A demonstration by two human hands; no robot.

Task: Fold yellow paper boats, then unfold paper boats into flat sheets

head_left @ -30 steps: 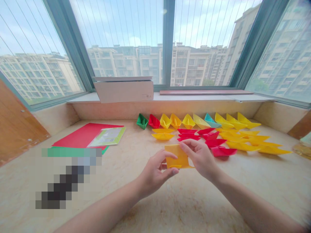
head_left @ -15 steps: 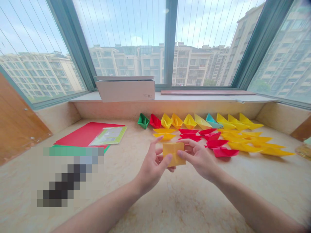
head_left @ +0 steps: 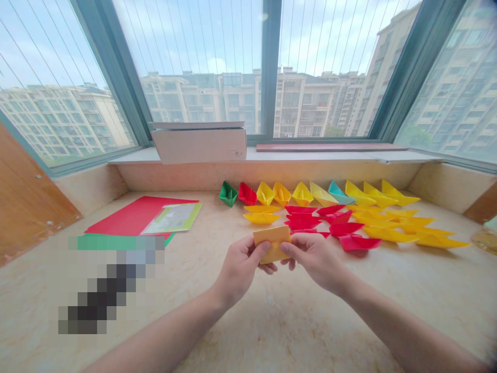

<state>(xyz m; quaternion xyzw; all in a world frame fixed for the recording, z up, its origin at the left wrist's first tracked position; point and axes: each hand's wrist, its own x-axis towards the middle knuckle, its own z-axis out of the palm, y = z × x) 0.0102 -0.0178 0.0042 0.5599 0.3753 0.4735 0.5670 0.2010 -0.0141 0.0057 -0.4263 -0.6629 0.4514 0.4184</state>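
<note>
1. Yellow paper (head_left: 274,237), folded down to a small squarish piece, sits mid-view between the hands. Left grip (head_left: 241,261) has it pinched at the left side, thumb on the near face, fingers tucked behind. Right grip (head_left: 321,261) does the same on the right, so neither is loose. How many layers are in there, I can't tell.

2. Looks to me like a lining-up or pressing moment. I'd keep both thumbs flat and push evenly, because one side squeezed harder will probably skew the layers.

3. Top edge runs a little higher on the right. Worth checking corner against corner before leaning on any crease; a soft fold can be nudged, a hard one not so much.

4. If pinching doesn't get it sharp, the desk (head_left: 303,326) underneath should make a decent backing for a thumbnail run.

5. Watch those knuckles! Red paper boats (head_left: 359,243) are near the right grip on its far side, and yellow boats (head_left: 261,219) sit beyond the paper. They look light enough to get knocked.

6. Further out it's no bother: red sheet (head_left: 120,217) with a clear packet (head_left: 174,217) lying partly on it, well off to the left, and a white box (head_left: 200,146) up on the window ledge (head_left: 330,156).
</note>
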